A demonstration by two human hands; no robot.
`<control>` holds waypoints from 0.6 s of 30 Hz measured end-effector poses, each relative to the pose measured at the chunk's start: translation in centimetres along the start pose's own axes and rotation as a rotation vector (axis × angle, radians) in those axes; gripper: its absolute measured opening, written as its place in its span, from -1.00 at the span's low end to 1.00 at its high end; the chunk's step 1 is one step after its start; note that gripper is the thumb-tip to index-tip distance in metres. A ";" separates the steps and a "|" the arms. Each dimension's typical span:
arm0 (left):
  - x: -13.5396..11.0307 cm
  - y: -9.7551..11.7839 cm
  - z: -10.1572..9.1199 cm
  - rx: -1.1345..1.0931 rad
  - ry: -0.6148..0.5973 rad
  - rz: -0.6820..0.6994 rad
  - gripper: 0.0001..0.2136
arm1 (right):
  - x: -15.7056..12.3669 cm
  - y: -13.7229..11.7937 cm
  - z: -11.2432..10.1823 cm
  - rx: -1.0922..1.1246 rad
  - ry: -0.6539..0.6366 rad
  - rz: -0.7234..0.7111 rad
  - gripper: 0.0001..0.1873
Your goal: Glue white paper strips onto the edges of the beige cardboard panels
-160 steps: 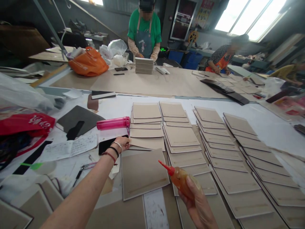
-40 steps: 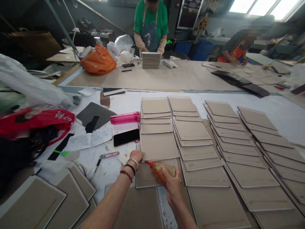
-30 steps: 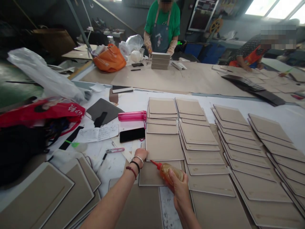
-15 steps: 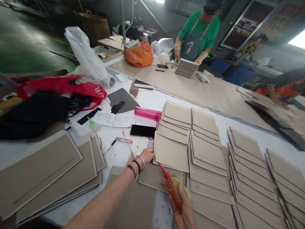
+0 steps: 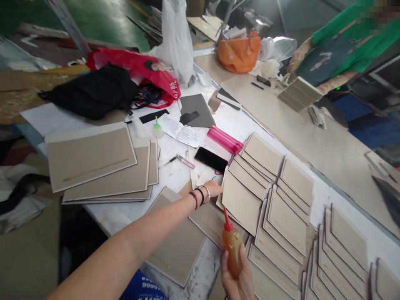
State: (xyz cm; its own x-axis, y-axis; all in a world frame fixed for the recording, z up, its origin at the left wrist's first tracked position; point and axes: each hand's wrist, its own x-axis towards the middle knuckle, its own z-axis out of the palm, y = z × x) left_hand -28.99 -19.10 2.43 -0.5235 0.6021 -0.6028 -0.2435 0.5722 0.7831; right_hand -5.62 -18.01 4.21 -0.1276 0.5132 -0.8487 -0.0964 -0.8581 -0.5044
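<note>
My right hand [image 5: 239, 277] grips an amber glue bottle [image 5: 231, 248] with a red nozzle, held upright near the bottom edge. My left hand [image 5: 214, 189] reaches across the table, fingers tucked at the left edge of a grey card board [image 5: 240, 202]; whether it grips the board is unclear. That board tops a column of overlapping grey boards [image 5: 281, 208] fanned across the white table [image 5: 175, 173]. Bracelets ring my left wrist.
A black phone [image 5: 211, 159], pink bottle [image 5: 225, 140], small clippers [image 5: 181, 159] and a notepad [image 5: 184, 134] lie beyond my left hand. Larger boards [image 5: 93, 160] are stacked at left. A red bag [image 5: 137, 71] and black bag [image 5: 93, 91] sit further back. A person in green [image 5: 337, 46] works opposite.
The view has swung left and tilted. My right hand has lifted the glue bottle off the boards and turned it upright. My left hand stays at the board's edge.
</note>
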 end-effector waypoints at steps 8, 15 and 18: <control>0.6 0.1 0.1 -0.001 -0.086 -0.120 -0.75 | 1.3 -0.6 -1.2 -0.120 -0.112 0.096 -0.75; 0.6 -0.2 0.3 -0.022 -0.065 -0.136 -0.77 | 1.6 -0.8 -1.4 -0.185 -0.117 0.065 -0.76; 0.5 -0.4 0.5 -0.036 -0.055 -0.131 -0.77 | 1.4 -0.5 -1.3 -0.174 -0.073 0.018 -0.77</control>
State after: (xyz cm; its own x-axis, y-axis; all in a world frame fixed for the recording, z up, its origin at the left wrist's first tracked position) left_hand -28.77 -18.76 1.70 -0.4398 0.5542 -0.7067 -0.3360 0.6283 0.7017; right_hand -4.51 -16.90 3.06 -0.1996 0.4923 -0.8472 0.0781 -0.8539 -0.5146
